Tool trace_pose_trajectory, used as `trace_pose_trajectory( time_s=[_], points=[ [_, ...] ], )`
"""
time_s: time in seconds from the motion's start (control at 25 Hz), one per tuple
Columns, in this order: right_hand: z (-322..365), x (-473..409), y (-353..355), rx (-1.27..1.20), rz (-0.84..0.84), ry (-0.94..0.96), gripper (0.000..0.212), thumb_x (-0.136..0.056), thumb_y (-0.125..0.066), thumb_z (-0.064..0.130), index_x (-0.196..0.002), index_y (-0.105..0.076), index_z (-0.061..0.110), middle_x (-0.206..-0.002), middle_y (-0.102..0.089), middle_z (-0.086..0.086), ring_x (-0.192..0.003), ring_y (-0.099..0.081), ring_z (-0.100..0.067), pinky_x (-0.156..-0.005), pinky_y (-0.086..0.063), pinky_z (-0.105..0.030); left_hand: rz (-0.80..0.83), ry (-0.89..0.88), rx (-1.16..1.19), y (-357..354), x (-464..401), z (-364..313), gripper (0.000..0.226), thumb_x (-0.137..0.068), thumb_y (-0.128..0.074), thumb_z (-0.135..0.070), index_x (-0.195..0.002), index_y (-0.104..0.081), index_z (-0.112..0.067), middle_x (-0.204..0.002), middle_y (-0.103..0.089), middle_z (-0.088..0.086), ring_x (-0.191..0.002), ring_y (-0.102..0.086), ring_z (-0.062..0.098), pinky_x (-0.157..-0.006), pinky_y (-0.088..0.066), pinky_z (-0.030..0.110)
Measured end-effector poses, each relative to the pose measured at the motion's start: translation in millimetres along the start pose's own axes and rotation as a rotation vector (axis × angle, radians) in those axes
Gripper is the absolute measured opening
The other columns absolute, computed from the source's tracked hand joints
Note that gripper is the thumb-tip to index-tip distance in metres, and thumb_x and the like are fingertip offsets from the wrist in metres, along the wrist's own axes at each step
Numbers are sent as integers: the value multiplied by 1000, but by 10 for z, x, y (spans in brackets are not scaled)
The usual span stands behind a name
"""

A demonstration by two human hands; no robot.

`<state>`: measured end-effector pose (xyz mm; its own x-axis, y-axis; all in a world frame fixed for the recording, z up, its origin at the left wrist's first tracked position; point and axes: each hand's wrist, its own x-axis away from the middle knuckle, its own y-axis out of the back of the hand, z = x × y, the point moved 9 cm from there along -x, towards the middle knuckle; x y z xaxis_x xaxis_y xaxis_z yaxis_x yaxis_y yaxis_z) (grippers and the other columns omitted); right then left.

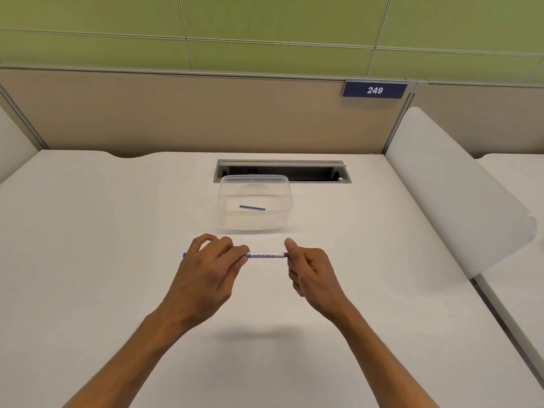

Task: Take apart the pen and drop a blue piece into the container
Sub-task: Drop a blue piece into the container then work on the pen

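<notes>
A white whiteboard pen (265, 255) with blue ends is held level above the table, between both hands. My left hand (206, 272) grips its left part, and a blue tip sticks out past the fingers at the far left. My right hand (309, 269) pinches the pen's blue right end between thumb and fingers. Just beyond the pen stands a clear plastic container (282, 219). A thin blue stick (252, 207) lies on its floor.
The white table (103, 260) ends in a beige partition at the back. A cable slot (309, 172) opens behind the container. A white side panel (450, 195) bounds the right side, with a blue "249" sign (374, 90) above.
</notes>
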<state>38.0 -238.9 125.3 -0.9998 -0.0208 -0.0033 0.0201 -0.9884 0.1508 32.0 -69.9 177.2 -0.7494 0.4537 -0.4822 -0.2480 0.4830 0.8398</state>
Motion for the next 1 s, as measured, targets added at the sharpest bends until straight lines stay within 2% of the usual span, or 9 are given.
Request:
trace_pose_trajectory(
  time_s=[0.12,0.2,0.36,0.48,0.6,0.76,0.84,0.92,1.0],
  points=[
    [48,-16,53,35,-29,67,51,-97,-49,54,-61,-41,20,-54,-36,4,-49,-29,-11,-47,-26,-17,-2,11,18,1,-20,33,22,-97,-43,-25,-102,-64,-18,-79,-55,-6,-72,-52,21,-91,-34,26],
    [120,0,103,128,-70,133,35,-93,-50,57,-73,-55,29,-58,-50,6,-50,-37,-7,-49,-29,-14,-8,14,19,2,-33,54,22,-97,-42,-25,-103,-63,-18,-79,-55,-7,-73,-52,20,-91,-34,26],
    [182,22,118,372,-83,231,18,-94,-48,52,-99,-56,37,-74,-60,19,-43,-34,-13,-49,-30,-22,-24,14,19,10,-60,88,22,-97,-43,-25,-103,-63,-18,-81,-56,-7,-73,-52,20,-90,-34,26],
    [223,21,96,553,-111,288,11,-99,-44,43,-98,-52,36,-73,-57,20,-48,-42,-14,-53,-29,-19,-31,15,26,14,-89,102,22,-97,-43,-25,-102,-63,-18,-81,-58,-6,-74,-53,21,-88,-36,28],
    [239,-6,87,585,-113,303,15,-101,-39,40,-89,-47,34,-66,-52,15,-53,-45,-11,-52,-28,-19,-39,7,31,21,-127,94,22,-97,-43,-25,-102,-63,-17,-82,-58,-6,-74,-52,20,-89,-35,27],
    [145,-99,64,286,-66,171,43,-103,-37,42,-63,-36,27,-51,-38,8,-49,-32,-17,-49,-29,-35,-26,-19,19,-4,-162,59,22,-97,-44,-25,-102,-64,-17,-81,-58,-5,-74,-52,20,-91,-34,25],
    [47,-147,46,110,-36,64,51,-105,-40,39,-56,-32,27,-48,-33,10,-47,-29,-15,-47,-26,-27,-17,-23,8,-17,-175,63,23,-97,-43,-25,-102,-64,-18,-80,-58,-5,-74,-52,20,-92,-33,25],
    [-3,-178,54,105,-27,38,55,-104,-41,43,-53,-39,22,-47,-40,6,-46,-35,-14,-48,-30,-23,-10,-18,4,-28,-183,81,23,-97,-43,-25,-102,-65,-18,-81,-58,-5,-74,-52,21,-92,-33,25],
    [19,-196,58,167,-28,73,55,-101,-41,50,-59,-47,16,-52,-49,-2,-48,-39,-14,-50,-34,-28,-3,-13,7,-46,-197,98,24,-97,-43,-25,-102,-65,-17,-81,-59,-5,-75,-53,21,-91,-34,26]
  ],
)
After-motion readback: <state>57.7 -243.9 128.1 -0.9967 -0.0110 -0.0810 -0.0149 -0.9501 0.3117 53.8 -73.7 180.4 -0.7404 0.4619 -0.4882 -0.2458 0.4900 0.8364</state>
